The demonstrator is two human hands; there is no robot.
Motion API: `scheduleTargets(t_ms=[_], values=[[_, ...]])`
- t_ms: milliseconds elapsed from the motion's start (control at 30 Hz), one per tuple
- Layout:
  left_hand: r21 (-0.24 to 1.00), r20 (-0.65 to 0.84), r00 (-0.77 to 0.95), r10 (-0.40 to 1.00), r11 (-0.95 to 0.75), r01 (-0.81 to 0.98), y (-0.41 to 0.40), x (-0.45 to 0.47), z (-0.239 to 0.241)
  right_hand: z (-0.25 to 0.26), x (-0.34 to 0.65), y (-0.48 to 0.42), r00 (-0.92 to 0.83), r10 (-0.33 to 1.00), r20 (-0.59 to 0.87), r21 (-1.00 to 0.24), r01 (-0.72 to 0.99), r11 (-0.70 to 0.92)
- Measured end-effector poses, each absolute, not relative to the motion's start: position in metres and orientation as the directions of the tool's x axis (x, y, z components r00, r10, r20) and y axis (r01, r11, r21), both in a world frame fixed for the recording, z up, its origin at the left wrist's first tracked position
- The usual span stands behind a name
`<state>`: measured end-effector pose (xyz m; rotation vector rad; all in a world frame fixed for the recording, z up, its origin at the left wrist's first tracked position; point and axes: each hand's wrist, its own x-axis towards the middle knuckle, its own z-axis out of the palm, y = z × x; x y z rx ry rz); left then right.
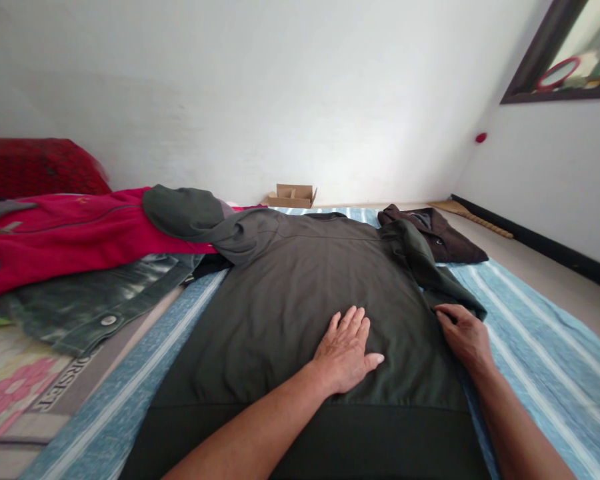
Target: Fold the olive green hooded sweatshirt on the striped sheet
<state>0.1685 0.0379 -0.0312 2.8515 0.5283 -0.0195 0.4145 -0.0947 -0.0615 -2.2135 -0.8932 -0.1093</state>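
A dark grey-green jacket (pixel 300 300) lies spread with its back panel up, its hem toward me and its collar toward the wall. My left hand (pixel 347 350) rests flat on the middle of the back, fingers stretched out and thumb apart. At the jacket's right side edge, my right hand (pixel 467 337) is closed, thumb and fingers pinched on the fabric beside the right sleeve (pixel 430 267). The left sleeve (pixel 185 210) stretches out to the left, its end lying over a bright pink-red garment (pixel 80 233).
Under the jacket is a blue striped sheet (pixel 545 327). A folded dark brown garment (pixel 437 237) lies at the far right. Left of the jacket are a green denim garment (pixel 100 300) and a red bundle (pixel 40 163). A small cardboard box (pixel 293 195) stands against the wall.
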Motion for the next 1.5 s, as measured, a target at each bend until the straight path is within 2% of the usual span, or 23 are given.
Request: scheduleTargets(t_ms=[1033,1233,1400,1500], values=[[0.203,-0.024,0.934,0.355,-0.913,0.353,0.040,0.169,-0.025,-0.064,0.415,-0.091,0.731,0.579,0.362,-0.612,0.655,-0.443],[0.219,-0.050,0.933,0.356,-0.908,0.358,0.041,0.168,-0.022,-0.064,0.414,-0.090,0.725,0.584,0.365,-0.617,0.658,-0.431],[0.259,-0.156,0.914,0.374,-0.878,0.403,0.040,0.174,-0.008,-0.067,0.415,-0.089,0.723,0.587,0.364,-0.629,0.655,-0.418],[0.275,-0.154,0.915,0.372,-0.874,0.401,0.038,0.187,0.001,-0.068,0.415,-0.088,0.726,0.584,0.363,-0.636,0.651,-0.414]])
